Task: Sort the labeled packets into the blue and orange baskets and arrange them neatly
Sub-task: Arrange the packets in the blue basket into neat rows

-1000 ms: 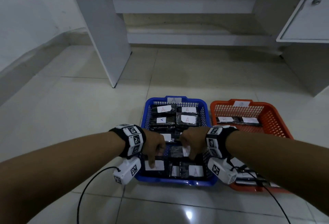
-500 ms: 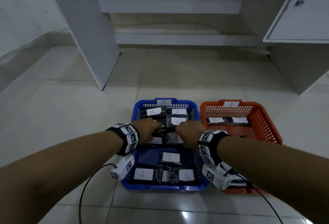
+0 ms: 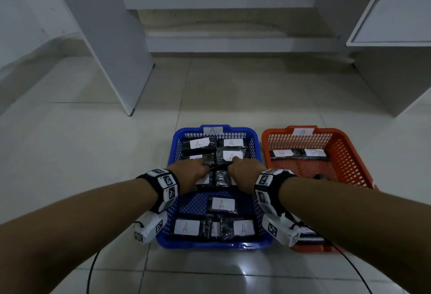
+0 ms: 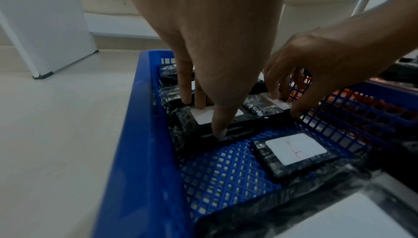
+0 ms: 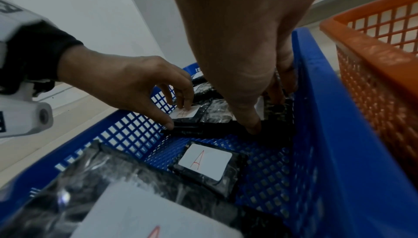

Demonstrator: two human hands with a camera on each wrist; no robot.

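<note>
Both hands work in the middle row of the blue basket (image 3: 217, 244). The left hand (image 3: 190, 172) spans the left packet (image 4: 181, 127). Its fingers (image 4: 187, 88) sit close together on the white label and the thumb bears on the near edge. The right hand (image 3: 245, 172) arches over the right packet (image 4: 260, 106) in the same way, fingers on top and thumb at the near edge. As far as the views show, both packets lie flat on the mesh bottom, not lifted.

The likely trouble is the glossy wrap. If the fingers slip on it, a packet may skew or ride up over the far-row packets (image 3: 199, 143) just beyond the fingertips, leaving the row crooked. Uneven pressure from the two thumbs could overlap the pair where they meet between the hands.

Behind the thumbs, one loose packet (image 3: 221, 204) marked A lies alone on bare mesh. Nearer the wrists, the near-row packets (image 3: 186, 227) fill the front. They crowd the way back, and a wrist camera (image 3: 150, 229) could catch them.

Right of the right fingers stands the orange basket (image 3: 349, 156), with B packets (image 3: 282, 153) at its far end. Both baskets sit on the tiled floor (image 3: 93, 153). A white panel (image 3: 112, 48) stands well beyond the left fingers.
</note>
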